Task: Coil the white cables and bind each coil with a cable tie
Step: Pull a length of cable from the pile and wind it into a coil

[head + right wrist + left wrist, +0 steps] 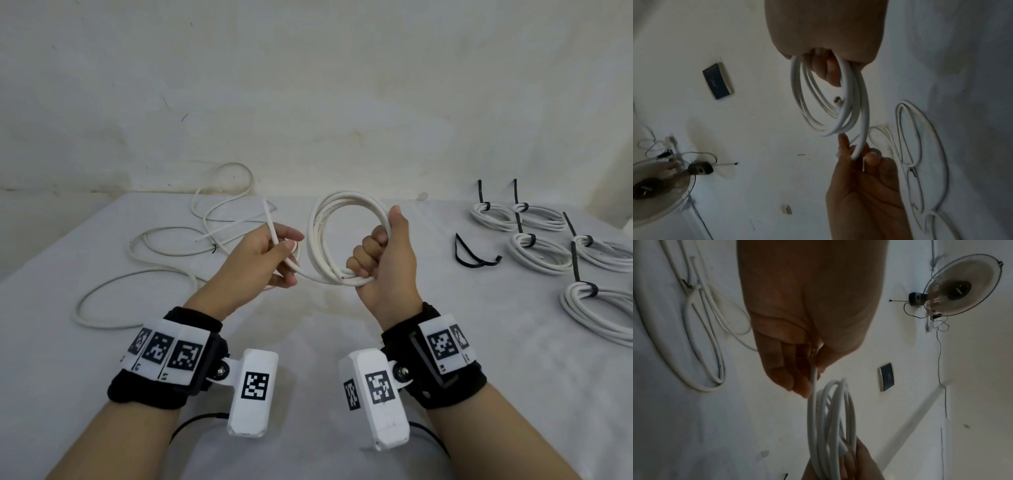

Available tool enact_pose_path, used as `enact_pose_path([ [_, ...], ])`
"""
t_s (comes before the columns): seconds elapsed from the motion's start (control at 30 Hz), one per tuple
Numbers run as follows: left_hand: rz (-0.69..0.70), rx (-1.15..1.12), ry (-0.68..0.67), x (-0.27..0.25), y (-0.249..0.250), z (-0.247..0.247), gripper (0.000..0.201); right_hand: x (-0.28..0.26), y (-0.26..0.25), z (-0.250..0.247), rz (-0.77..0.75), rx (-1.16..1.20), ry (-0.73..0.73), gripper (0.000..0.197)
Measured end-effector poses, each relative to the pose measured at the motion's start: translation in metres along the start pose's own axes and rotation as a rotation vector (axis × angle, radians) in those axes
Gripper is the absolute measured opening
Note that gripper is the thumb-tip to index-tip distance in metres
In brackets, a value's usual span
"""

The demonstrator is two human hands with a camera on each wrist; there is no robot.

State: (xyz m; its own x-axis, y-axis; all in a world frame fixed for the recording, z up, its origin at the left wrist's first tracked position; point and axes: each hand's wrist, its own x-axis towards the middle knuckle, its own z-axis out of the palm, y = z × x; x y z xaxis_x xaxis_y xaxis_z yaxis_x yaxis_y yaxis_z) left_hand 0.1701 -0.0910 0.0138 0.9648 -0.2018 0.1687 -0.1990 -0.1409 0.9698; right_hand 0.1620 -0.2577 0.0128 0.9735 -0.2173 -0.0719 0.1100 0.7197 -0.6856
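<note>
My right hand [383, 253] grips a white cable coil [322, 236] of several loops, held upright above the table; the same coil [830, 104] hangs from its fingers in the right wrist view. My left hand [270, 253] pinches the coil's loose tail [270, 222] between thumb and fingers, and the tail's end points up and away. In the left wrist view the tail [813, 378] runs from the fingers down into the coil [830, 418]. Loose black cable ties [474, 255] lie on the table to the right of my right hand.
Uncoiled white cables [164, 240] sprawl over the table's left side. Several bound coils [537, 246] with black ties lie at the right. The table [308, 325] is covered in white cloth against a white wall. A wall fan [960, 287] shows in the wrist views.
</note>
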Motion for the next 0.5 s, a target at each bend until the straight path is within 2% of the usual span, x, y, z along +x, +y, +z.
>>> enact_pose_path([
  [0.2, 0.145, 0.086, 0.081, 0.0015, -0.0066, 0.0017, 0.032, -0.001, 0.0078, 0.0014, 0.156, -0.197, -0.094, 0.049],
  [0.4, 0.088, 0.021, 0.122, 0.0026, -0.0057, 0.0006, 0.036, -0.0044, 0.0105, 0.0042, 0.18, -0.254, -0.127, 0.049],
  [0.5, 0.021, -0.018, 0.102, 0.0021, -0.0014, 0.0005, 0.059, -0.006, 0.011, 0.005, 0.177, -0.263, -0.139, 0.049],
])
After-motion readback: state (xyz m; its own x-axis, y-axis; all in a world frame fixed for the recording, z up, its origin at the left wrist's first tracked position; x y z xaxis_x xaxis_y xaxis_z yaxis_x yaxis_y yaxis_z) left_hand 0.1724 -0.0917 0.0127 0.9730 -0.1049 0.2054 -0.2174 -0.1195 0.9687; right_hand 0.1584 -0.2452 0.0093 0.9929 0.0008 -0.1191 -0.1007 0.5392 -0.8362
